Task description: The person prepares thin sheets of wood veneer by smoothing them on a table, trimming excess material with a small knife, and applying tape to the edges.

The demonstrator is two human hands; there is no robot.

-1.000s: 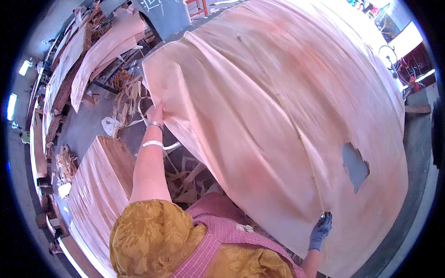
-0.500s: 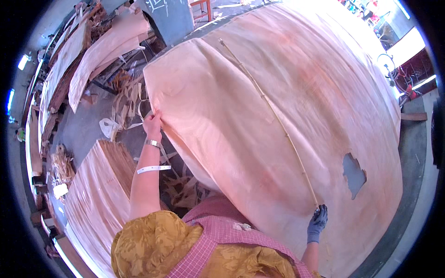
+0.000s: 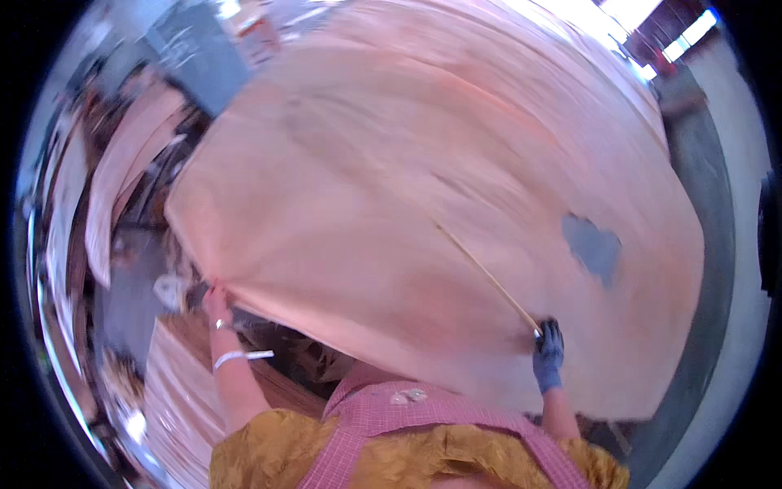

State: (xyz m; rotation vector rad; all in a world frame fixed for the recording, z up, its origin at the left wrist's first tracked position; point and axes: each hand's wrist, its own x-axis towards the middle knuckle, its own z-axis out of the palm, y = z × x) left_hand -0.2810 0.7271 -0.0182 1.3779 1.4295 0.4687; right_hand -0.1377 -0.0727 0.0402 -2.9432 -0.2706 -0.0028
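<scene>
A large, pale pinkish wood veneer sheet point(image 3: 342, 196) spreads across most of the blurred view, with a ragged hole point(image 3: 593, 248) at its right showing grey through it. My bare left hand point(image 3: 217, 295) pinches the sheet's near-left edge; a watch and a white strip circle that arm. My right hand point(image 3: 547, 346), in a dark grey-blue glove, is closed on the near end of a thin pale stick point(image 3: 485, 275), which slants across the sheet toward the upper left.
A pinkish veneer stack point(image 3: 183, 391) lies at lower left. Curved sheets point(image 3: 130, 163) and scraps lie at the left. A grey-blue upright block point(image 3: 195, 61) stands at upper left. A pale strip of floor point(image 3: 725, 212) runs along the right.
The view has swung and blurred. Both hands sit farther left in it; my left hand is lower, my right higher. The stick has shifted and the sheet's folds look flatter.
</scene>
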